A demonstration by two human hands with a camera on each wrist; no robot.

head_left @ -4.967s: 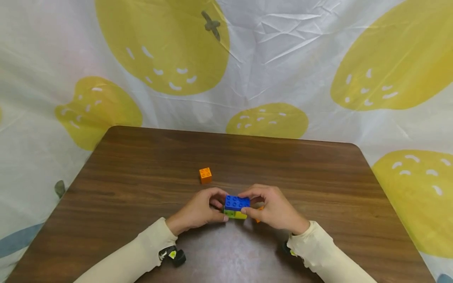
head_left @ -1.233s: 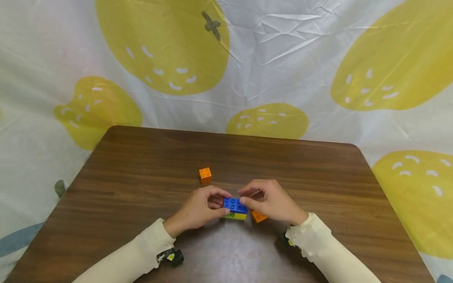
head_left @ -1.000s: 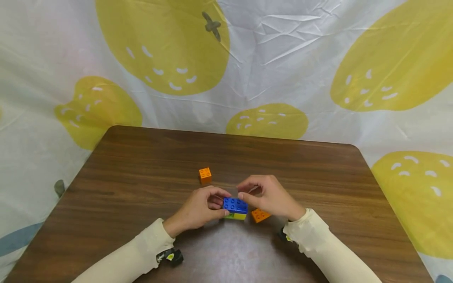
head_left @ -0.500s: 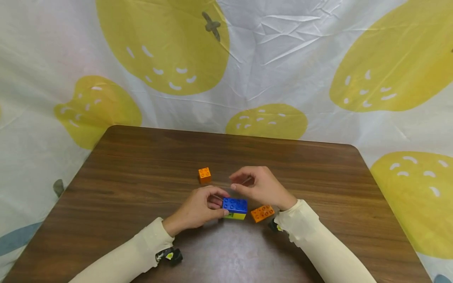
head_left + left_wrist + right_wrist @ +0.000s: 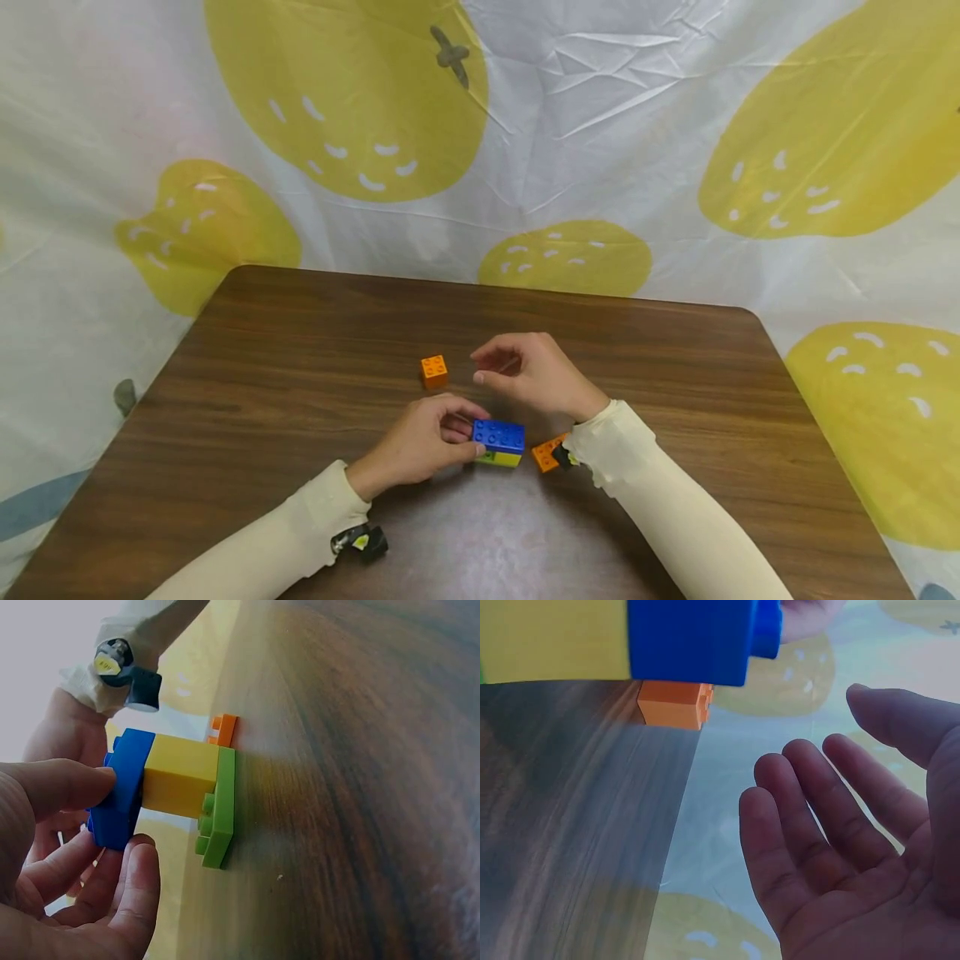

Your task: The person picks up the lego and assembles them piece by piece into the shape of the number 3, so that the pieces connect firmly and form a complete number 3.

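Note:
My left hand [image 5: 420, 442] pinches the left end of a blue toy brick [image 5: 498, 435] between thumb and fingers. In the left wrist view the blue brick [image 5: 124, 791] tops a yellow brick [image 5: 180, 776], which sits on a thin green brick [image 5: 221, 810] with bare studs at its near end. Beyond the stack my right hand [image 5: 540, 375] hovers with loosely bent fingers and nothing in them. It is nearest to a small orange brick [image 5: 434, 372] with a two-by-two top, standing to its left. The right wrist view shows the right palm [image 5: 855, 900] bare.
A flat orange brick [image 5: 547, 454] lies right of the stack, partly hidden behind the right wrist's camera [image 5: 562, 454]. The brown wooden table [image 5: 300, 333] ends at a hanging cloth [image 5: 360, 233] printed with yellow fruit.
My right hand has let go of the blue brick and moved up and left, away from the stack toward the small orange brick. The left hand keeps its hold, nearly still.

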